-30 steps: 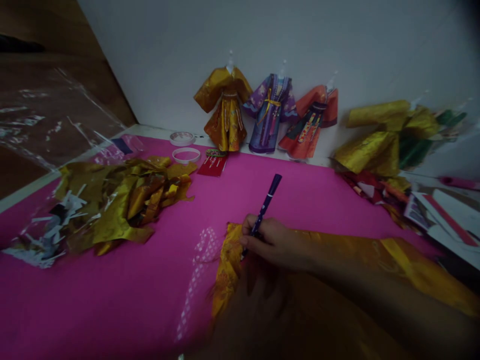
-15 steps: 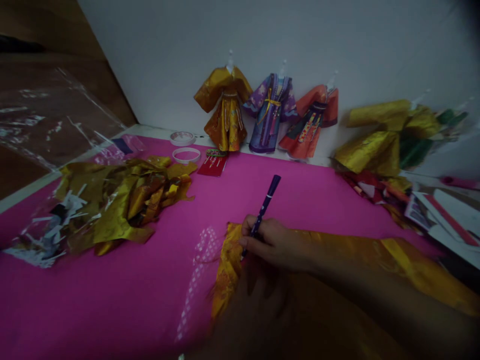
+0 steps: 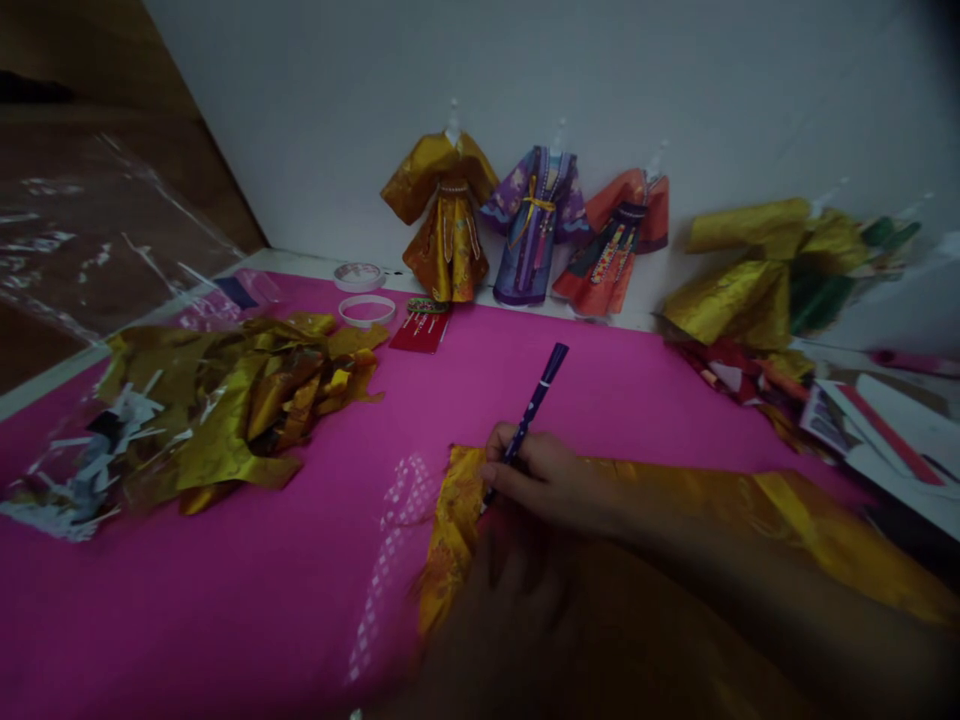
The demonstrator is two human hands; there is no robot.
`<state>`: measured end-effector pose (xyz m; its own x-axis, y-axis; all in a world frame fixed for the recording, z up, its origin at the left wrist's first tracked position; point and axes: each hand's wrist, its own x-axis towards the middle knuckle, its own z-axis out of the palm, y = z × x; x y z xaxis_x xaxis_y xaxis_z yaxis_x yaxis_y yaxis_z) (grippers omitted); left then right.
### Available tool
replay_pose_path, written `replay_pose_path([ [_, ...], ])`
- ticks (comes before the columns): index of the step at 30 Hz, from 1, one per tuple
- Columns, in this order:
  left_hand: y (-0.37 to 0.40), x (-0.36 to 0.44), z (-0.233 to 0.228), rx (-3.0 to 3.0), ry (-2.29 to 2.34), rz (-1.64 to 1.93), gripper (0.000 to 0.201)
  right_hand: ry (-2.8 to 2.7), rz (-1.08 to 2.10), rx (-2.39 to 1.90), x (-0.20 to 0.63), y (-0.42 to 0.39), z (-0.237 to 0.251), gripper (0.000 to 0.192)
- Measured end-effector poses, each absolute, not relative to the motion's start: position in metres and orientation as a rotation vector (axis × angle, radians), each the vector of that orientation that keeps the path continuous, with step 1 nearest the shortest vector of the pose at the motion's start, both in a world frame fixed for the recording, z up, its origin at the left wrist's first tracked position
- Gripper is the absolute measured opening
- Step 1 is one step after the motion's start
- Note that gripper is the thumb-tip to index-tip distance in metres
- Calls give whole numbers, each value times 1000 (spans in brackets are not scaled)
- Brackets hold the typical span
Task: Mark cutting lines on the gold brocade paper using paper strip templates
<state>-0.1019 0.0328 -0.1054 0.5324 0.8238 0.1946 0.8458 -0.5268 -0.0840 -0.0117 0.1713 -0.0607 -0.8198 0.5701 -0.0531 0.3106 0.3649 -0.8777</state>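
Gold brocade paper: patterned sheet with a satin-like sheen, lying flat on the worktop near my front edge; its left margin shows a woven-looking floral print. It lies flat so that the pen tip can bear on it.
Pen: slim, dark purple barrel with small pale dots, tilted up and away from me; its tip meets the paper near the sheet's left edge.
Right hand: my fingers are closed around the lower barrel in a writing grip, the heel of the hand resting on the sheet, which I judge steadies the line.
Left hand: a dark, blurred shape low in the view, seemingly laid on the sheet below my right hand; I cannot tell whether it is open or closed.
Worktop: covered by a matte magenta mat, with a faint pale dotted patch just left of the sheet.
Scrap heap: crumpled gold foil offcuts, glossy and creased, well apart to the left, partly in a clear plastic bag with white shreds.
Paper robes: gold, purple and orange-red, standing upright against the white wall on small stands, side by side.
Tape rings: two shallow round forms near the gold robe.
Red card: flat, just beside the rings.
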Motion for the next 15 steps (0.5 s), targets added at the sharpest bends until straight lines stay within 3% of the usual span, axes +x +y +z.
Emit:
replay_pose_path([
  [15, 31, -104, -104, -2677, -1439, -151, 40, -2424, 1387, -771, -10, 174, -60, 13],
])
